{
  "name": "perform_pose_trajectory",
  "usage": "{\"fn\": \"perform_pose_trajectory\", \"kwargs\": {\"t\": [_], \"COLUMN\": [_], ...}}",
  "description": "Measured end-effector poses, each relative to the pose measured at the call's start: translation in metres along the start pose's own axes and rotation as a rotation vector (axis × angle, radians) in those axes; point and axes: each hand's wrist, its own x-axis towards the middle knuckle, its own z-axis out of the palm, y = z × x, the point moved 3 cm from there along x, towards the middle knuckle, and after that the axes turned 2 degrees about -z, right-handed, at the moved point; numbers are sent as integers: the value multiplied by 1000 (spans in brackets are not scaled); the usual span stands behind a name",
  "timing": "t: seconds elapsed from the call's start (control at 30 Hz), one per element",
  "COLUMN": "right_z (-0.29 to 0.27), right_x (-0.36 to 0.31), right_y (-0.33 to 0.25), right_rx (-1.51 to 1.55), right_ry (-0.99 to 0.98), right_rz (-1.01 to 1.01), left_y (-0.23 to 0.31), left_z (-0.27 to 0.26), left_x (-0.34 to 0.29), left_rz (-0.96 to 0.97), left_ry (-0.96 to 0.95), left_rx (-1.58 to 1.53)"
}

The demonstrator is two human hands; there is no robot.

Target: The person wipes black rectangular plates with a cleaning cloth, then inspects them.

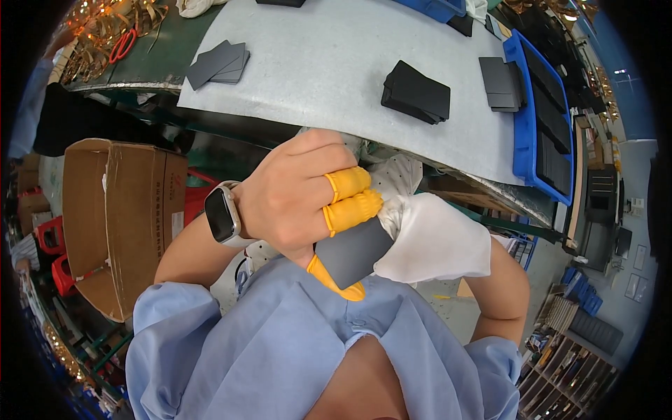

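Observation:
In front of my chest, my left hand (290,189) is closed on a flat dark grey plate (353,253). Yellow finger cots cover its thumb and two of its fingers, and a watch (221,214) sits on the wrist. A white cloth (441,241) wraps my right hand, so its fingers are hidden. The bunched end of this cloth is gripped against the plate's right edge, close to the yellow fingertips. On the worktable beyond my hands lies a stack of black plates (416,92).
The pale-covered worktable (308,63) also bears fanned grey plates (220,63) at left and more grey plates (501,84) at right. Beside those stands a blue tray (523,140) of dark plates. A cardboard box (126,217) is at my left; red scissors (123,46) lie far left.

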Motion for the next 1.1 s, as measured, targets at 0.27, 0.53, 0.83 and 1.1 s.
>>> {"fn": "perform_pose_trajectory", "kwargs": {"t": [0.27, 0.53, 0.83, 1.1], "right_z": [0, 4, -10, -12], "right_x": [0, 1, -7, -3], "right_y": [-11, -6, -10, -11], "right_rx": [-142, -220, 97, 101], "right_ry": [-5, 49, -38, -84], "right_rz": [-205, -129, 214, 249], "left_y": [1, 1, 1, 0], "left_z": [-1, -2, -2, -2], "left_x": [-1, 2, -2, -5], "left_rz": [-1, -27, -62, -72], "left_ry": [-14, -24, -15, -16], "left_rx": [5, -8, -34, -84]}}
